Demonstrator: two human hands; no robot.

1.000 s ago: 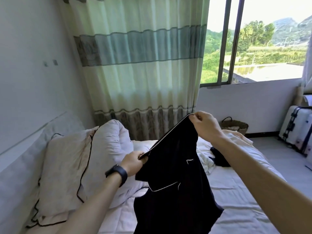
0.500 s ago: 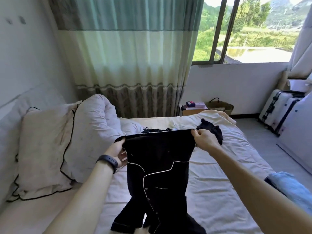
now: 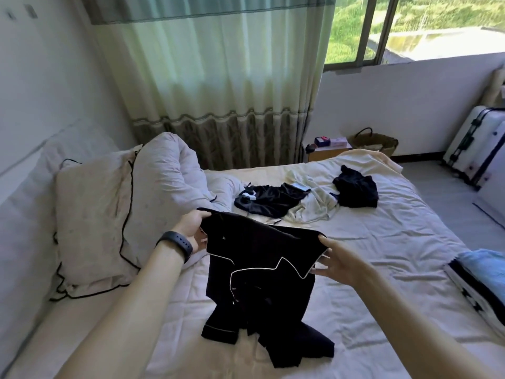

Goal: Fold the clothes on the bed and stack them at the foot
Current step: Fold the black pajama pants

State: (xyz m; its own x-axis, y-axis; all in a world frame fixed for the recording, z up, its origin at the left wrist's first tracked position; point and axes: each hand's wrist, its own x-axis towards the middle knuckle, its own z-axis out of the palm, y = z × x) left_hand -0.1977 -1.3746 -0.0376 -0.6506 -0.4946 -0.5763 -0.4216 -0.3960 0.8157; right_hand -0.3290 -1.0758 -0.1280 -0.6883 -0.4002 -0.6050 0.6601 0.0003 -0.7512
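A black pyjama shirt with white piping (image 3: pixel 257 258) hangs over the white bed (image 3: pixel 396 242), its lower part crumpled on the sheet. My left hand (image 3: pixel 192 228) grips its top left edge. My right hand (image 3: pixel 337 259) holds the top right corner, thumb on top and fingers under the cloth. Farther up the bed lie a black garment (image 3: pixel 270 199), a pale garment (image 3: pixel 314 207) and another black garment (image 3: pixel 355 191). A folded stack with a light blue piece on top (image 3: pixel 483 272) sits at the right edge.
A pillow with black piping (image 3: pixel 93 225) and a bunched duvet (image 3: pixel 169 170) lie at the left by the wall. Behind the bed are a curtain (image 3: pixel 218 77), a small bedside table (image 3: pixel 328 149), a woven basket (image 3: pixel 374 142) and a white suitcase (image 3: pixel 478 149).
Both hands have lowered the black shirt from held up in the air down toward the bed. Its lower part now lies on the sheet. My view has tilted downward.
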